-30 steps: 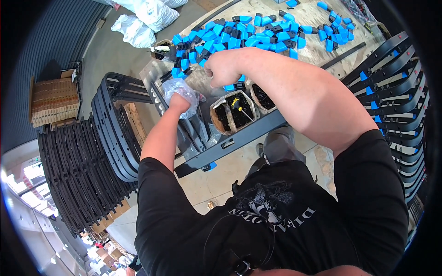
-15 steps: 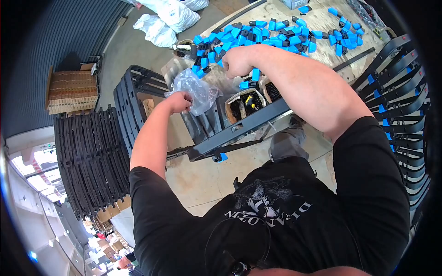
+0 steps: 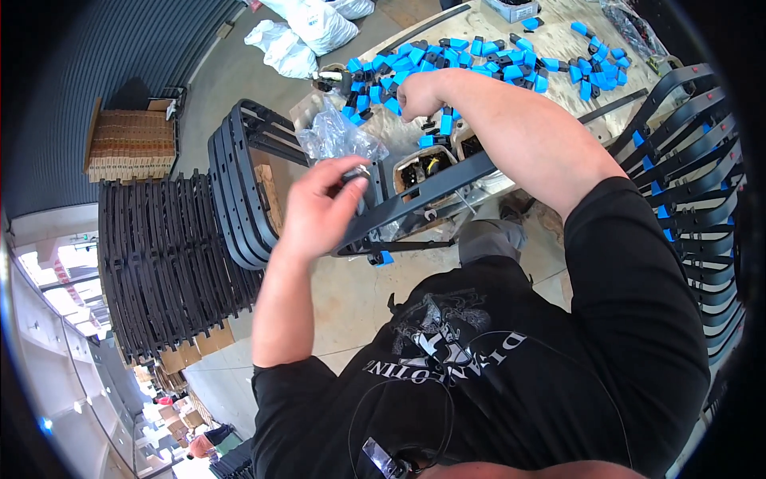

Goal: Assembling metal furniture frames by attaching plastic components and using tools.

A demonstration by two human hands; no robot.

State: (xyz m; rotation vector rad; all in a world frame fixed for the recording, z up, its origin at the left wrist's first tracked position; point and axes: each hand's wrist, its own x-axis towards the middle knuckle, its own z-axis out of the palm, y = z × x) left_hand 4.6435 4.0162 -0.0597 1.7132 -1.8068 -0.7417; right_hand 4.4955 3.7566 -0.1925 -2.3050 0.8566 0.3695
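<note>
My left hand [image 3: 317, 209] is raised above the near left end of a black metal frame [image 3: 431, 190]. Its thumb and fingers pinch a small shiny metal piece [image 3: 361, 171], too small to identify. Just beyond lies a crumpled clear plastic bag [image 3: 339, 134]. My right hand [image 3: 420, 96] reaches out over the wooden tabletop, at the near edge of a heap of blue-and-black plastic parts [image 3: 415, 57]. Its fingers are curled, and whatever they hold is hidden. Between the hands and the frame sits an open box [image 3: 399, 174] of small dark pieces, with a yellow-and-black tool [image 3: 436, 164] on top.
Curved black frames are stacked at the left [image 3: 163, 263], with more standing at the right [image 3: 702, 191]. Flattened cardboard [image 3: 132, 144] is piled by the corrugated wall. White sacks [image 3: 315, 28] lie on the floor beyond the table. A grey box [image 3: 512, 9] stands at its far edge.
My left hand has left the plastic bag and come nearer to me, with the small metal piece now visible in its pinch. My right hand stays by the blue-and-black parts.
</note>
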